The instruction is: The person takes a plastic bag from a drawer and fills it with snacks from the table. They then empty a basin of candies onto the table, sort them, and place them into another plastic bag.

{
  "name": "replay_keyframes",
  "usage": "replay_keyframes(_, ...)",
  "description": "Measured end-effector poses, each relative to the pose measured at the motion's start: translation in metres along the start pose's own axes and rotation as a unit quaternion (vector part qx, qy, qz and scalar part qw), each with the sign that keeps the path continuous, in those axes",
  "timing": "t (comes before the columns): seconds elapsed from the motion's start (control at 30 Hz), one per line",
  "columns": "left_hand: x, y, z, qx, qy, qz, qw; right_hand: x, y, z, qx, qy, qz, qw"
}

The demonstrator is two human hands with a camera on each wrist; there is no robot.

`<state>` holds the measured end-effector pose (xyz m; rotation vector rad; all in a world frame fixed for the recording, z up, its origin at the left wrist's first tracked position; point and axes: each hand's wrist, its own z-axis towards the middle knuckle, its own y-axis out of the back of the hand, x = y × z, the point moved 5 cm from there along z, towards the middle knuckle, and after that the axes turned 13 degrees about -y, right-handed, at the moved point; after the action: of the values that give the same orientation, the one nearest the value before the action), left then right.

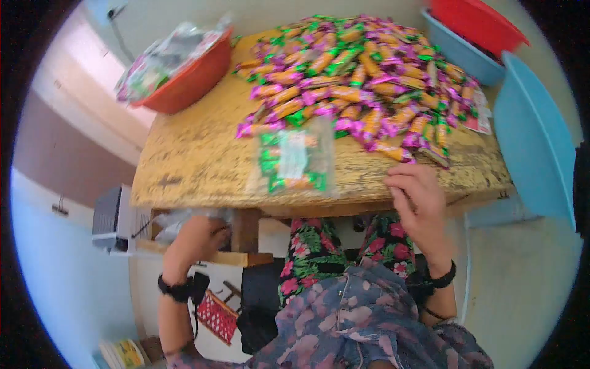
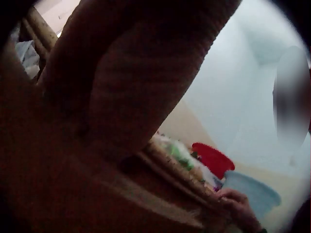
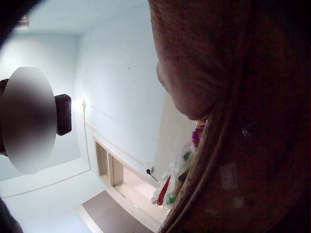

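A clear plastic bag [image 1: 319, 166] with several green-and-orange wrapped pieces and a white label lies flat near the front edge of the worn yellow table [image 1: 184, 166]. Behind it spreads a big heap of purple, orange and green wrapped pieces [image 1: 369, 86]. My left hand [image 1: 198, 238] is at an open drawer left of my legs, beside clear plastic [image 1: 175, 224]; whether it holds any is not visible. My right hand [image 1: 419, 200] rests at the table's front edge, fingers loosely bent and holding nothing, just in front of the heap. Both wrist views are mostly dark skin and table underside.
An orange basin [image 1: 193, 80] full of plastic packaging stands at the back left. Red [image 1: 479, 24] and blue [image 1: 461, 49] basins sit at the back right, with a larger blue basin [image 1: 534, 135] along the right side. The drawer's wooden front [image 1: 246, 258] juts out below the table.
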<state>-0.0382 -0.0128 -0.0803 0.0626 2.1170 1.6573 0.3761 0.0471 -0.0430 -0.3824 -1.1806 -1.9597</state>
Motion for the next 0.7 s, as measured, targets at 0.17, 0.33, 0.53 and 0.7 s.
replay_keyframes(0.17, -0.043, 0.025, -0.032, -0.098, 0.033, 0.010, 0.995, -0.002, 0.003, 0.001, -0.001, 0.004, 0.015, 1.000)
replay_keyframes(0.33, -0.081, 0.038, -0.053, -0.225, 0.082, 0.067, 0.969, -0.006, 0.005, -0.001, -0.006, -0.007, 0.043, 0.999)
replay_keyframes(0.53, -0.129, 0.031, -0.036, -0.457, -0.012, -0.035, 0.889, 0.002, 0.014, 0.000, -0.041, -0.018, 0.089, 0.995)
replay_keyframes(0.7, -0.172, 0.013, 0.030, -0.462, -0.155, -0.077, 0.870, -0.006, 0.056, 0.004, -0.191, -0.034, 0.009, 0.981)
